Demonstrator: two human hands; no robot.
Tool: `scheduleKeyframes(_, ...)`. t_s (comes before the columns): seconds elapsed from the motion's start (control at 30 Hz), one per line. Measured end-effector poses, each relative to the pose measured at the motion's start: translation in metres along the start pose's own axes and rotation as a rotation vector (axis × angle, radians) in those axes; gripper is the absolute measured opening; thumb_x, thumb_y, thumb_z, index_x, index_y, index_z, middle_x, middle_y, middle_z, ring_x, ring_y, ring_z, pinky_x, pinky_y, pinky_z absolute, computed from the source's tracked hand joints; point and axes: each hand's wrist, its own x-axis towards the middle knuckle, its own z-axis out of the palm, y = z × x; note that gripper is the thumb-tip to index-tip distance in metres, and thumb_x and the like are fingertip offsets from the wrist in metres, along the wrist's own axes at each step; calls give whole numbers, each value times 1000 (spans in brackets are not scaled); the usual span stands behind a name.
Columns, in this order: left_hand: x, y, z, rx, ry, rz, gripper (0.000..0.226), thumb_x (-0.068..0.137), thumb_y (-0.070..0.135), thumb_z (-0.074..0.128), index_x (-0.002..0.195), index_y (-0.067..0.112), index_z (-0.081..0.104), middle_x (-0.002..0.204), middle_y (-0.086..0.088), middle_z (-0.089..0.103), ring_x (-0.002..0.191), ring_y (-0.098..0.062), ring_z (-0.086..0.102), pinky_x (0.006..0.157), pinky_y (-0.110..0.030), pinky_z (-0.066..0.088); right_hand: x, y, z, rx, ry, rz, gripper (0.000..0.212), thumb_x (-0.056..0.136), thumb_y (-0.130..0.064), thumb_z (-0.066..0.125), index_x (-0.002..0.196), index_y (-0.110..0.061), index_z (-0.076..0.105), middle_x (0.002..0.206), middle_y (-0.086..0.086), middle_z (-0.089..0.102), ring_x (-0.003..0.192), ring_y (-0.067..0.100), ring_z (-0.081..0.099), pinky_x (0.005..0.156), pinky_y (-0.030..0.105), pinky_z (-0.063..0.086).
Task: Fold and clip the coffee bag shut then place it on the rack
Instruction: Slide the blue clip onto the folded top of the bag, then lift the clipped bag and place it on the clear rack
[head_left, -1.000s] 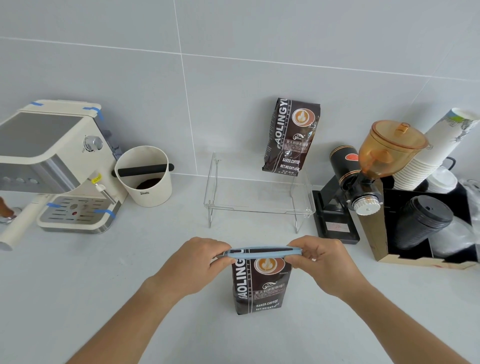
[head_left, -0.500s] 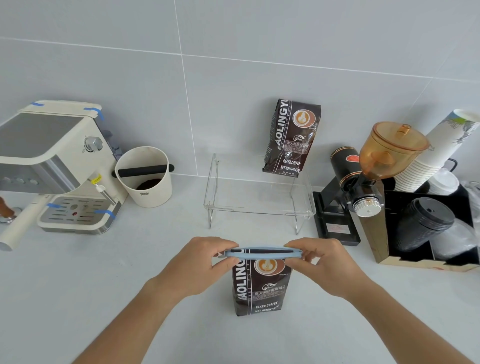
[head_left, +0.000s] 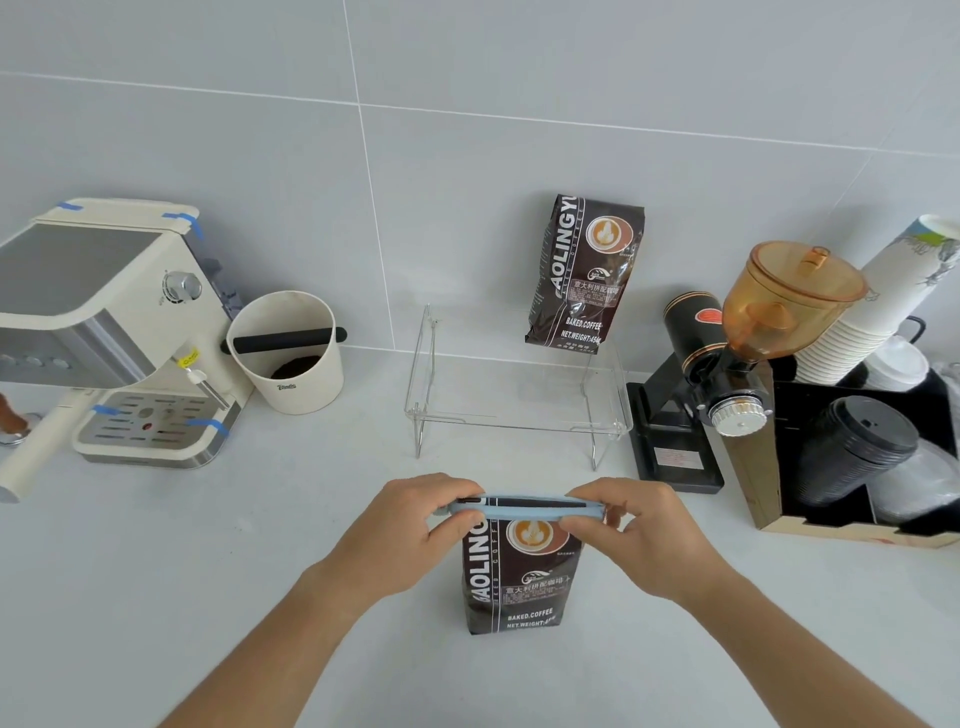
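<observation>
A dark brown coffee bag stands upright on the white counter in front of me. A long light-blue clip lies across its folded top. My left hand pinches the clip's left end and my right hand pinches its right end. Behind the bag stands a clear acrylic rack. A second, identical coffee bag stands on the rack's back right, leaning against the wall.
An espresso machine and a cream knock box sit at the left. At the right are a black grinder with an amber hopper, stacked paper cups and a box of black lids.
Both hands stay on the clip's ends; my right fingers have shifted slightly along the clip. The bag has not moved.
</observation>
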Motion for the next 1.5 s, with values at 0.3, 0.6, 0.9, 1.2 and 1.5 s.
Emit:
scheduleKeyframes(0.3, -8, -20, 25, -587, -76, -340, 35, 77, -3, 74, 103, 20, 71, 101, 6, 77, 99, -12, 71, 87, -18, 52, -5, 35, 15, 301, -158, 210, 44, 80, -6, 74, 108, -40, 71, 104, -14, 76, 94, 9, 69, 73, 24, 57)
scheduleKeyframes(0.6, -29, -40, 61, -600, -132, -420, 62, 63, -1, 84, 110, 31, 62, 115, 12, 71, 110, -14, 66, 92, -22, 52, -29, 72, 47, 332, -247, 292, 56, 77, -5, 78, 120, -38, 62, 116, -19, 71, 103, 11, 68, 86, 20, 53)
scheduleKeyframes(0.9, -40, -44, 76, -630, -132, -500, 65, 66, -8, 79, 116, 29, 60, 110, 12, 73, 106, -11, 67, 84, -29, 57, -42, 84, 68, 403, -174, 319, 64, 78, -2, 76, 133, -28, 55, 130, -14, 65, 119, 17, 61, 101, 31, 48)
scheduleKeyframes(1.2, -49, -38, 84, -599, -63, -504, 52, 66, 3, 79, 110, 26, 65, 110, 8, 74, 103, -12, 68, 92, -29, 54, -50, 77, 76, 446, -135, 348, 60, 81, 2, 70, 129, -31, 58, 124, -12, 69, 119, 13, 62, 88, 23, 52)
scheduleKeyframes(1.5, -39, -21, 62, -645, 71, -495, 52, 72, -8, 74, 119, 13, 64, 109, 2, 75, 99, -10, 70, 84, -19, 56, -39, 36, 58, 429, -40, 314, 54, 84, 2, 66, 127, -31, 61, 111, -12, 74, 109, 6, 66, 78, 21, 57)
